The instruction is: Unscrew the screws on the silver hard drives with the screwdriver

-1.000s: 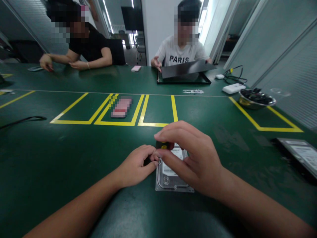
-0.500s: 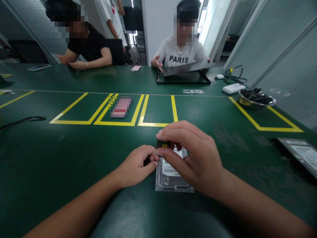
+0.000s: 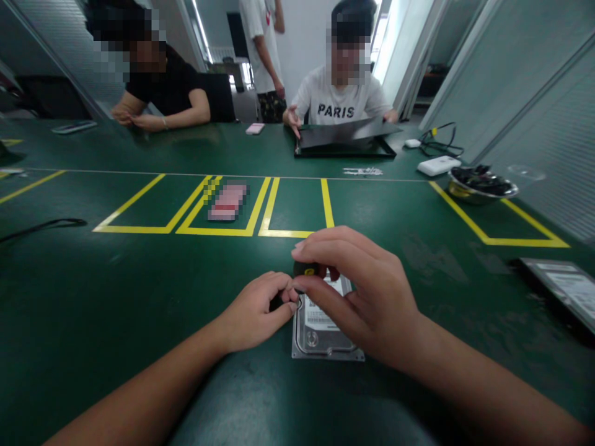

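A silver hard drive [image 3: 320,331] lies flat on the green table [image 3: 139,297] close in front of me. My right hand [image 3: 362,294] arches over its far half, fingers pinched round a small black tool with a yellow mark [image 3: 307,270] that stands at the drive's far left corner. My left hand [image 3: 255,310] rests on the table against the drive's left edge, fingers curled and pinched at the same corner next to the tool's tip. What the left fingers grip is hidden.
Yellow tape boxes [image 3: 218,207] mark the table, one holding a pink item [image 3: 227,201]. A metal bowl of dark parts [image 3: 481,184] sits right, another drive [image 3: 564,291] at the right edge. Two seated people work across the table; one handles a black panel [image 3: 346,139]. A third person stands behind.
My hands have hardly moved; the right fingers shifted slightly on the tool. A standing person walked into view behind the table and moved right. The seated person lowered the black panel.
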A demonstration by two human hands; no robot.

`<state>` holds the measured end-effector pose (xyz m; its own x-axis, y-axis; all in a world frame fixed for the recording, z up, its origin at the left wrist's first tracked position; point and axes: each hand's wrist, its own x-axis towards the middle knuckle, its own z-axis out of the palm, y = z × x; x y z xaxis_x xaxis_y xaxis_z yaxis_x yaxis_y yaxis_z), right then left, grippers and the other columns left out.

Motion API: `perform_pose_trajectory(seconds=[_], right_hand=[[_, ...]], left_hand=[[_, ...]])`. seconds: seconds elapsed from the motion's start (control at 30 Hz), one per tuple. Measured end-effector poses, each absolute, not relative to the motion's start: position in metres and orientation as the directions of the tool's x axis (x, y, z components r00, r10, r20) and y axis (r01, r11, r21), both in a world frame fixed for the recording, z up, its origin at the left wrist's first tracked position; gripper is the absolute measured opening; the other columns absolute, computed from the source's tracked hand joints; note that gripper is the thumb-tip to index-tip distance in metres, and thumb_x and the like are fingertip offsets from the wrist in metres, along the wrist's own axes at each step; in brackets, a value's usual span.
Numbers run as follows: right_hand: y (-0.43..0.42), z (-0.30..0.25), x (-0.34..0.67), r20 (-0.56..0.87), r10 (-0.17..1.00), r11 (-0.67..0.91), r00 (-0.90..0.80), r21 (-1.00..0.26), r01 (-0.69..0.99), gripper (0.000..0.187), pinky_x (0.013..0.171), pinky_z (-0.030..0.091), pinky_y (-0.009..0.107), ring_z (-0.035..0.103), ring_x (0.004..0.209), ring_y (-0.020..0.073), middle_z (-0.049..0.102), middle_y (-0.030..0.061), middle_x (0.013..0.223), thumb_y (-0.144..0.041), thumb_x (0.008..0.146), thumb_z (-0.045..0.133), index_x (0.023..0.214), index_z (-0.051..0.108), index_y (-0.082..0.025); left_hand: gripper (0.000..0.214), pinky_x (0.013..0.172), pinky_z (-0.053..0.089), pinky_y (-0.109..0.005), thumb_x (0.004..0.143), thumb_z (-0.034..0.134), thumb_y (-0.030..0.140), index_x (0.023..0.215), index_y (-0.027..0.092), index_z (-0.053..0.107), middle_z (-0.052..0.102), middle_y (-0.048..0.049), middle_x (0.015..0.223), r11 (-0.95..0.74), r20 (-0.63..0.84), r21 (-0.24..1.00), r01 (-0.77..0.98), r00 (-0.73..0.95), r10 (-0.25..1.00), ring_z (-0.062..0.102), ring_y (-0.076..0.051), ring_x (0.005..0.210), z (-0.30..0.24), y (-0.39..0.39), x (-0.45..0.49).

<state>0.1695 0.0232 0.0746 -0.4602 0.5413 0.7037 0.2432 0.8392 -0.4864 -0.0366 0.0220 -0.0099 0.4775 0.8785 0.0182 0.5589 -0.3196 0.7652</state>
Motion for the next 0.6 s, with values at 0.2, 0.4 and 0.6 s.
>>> perform_pose_trajectory(seconds=[0.2,0.4,0.6], right_hand=[[0.0238,0.0755,0.1704,0.715,0.523,0.851,-0.463,-0.467,0.240,0.022,0.084,0.055,0.029,0.063,0.100,0.0146,0.067,0.0088,0.107,-0.014,0.090,0.064,0.111,0.062,-0.014],[0.0236,0.0748,0.1711,0.710,0.527,0.849,-0.467,-0.469,0.245,0.023,0.086,0.054,0.030,0.062,0.101,0.0149,0.067,0.0083,0.109,-0.012,0.090,0.062,0.113,0.061,-0.016],[0.0236,0.0732,0.1713,0.706,0.528,0.847,-0.472,-0.473,0.242,0.025,0.091,0.053,0.026,0.061,0.103,0.0130,0.067,0.0086,0.110,-0.011,0.089,0.064,0.114,0.062,-0.011]], left_hand=[[0.006,0.081,0.048,-0.034,0.087,0.061,0.022,0.093,0.020,0.062,0.066,-0.0009,0.094,-0.310,0.009,0.769,0.559,0.476,0.880,0.061,-0.020,0.088,-0.0088,0.0221,-0.0364],[0.007,0.082,0.049,-0.034,0.088,0.060,0.022,0.094,0.020,0.062,0.066,-0.0012,0.096,-0.297,-0.011,0.780,0.550,0.487,0.873,0.061,-0.020,0.090,-0.0082,0.0221,-0.0363],[0.005,0.080,0.049,-0.033,0.088,0.061,0.023,0.092,0.020,0.061,0.066,-0.0008,0.091,-0.314,0.004,0.770,0.555,0.488,0.873,0.061,-0.020,0.088,-0.0090,0.0224,-0.0361]])
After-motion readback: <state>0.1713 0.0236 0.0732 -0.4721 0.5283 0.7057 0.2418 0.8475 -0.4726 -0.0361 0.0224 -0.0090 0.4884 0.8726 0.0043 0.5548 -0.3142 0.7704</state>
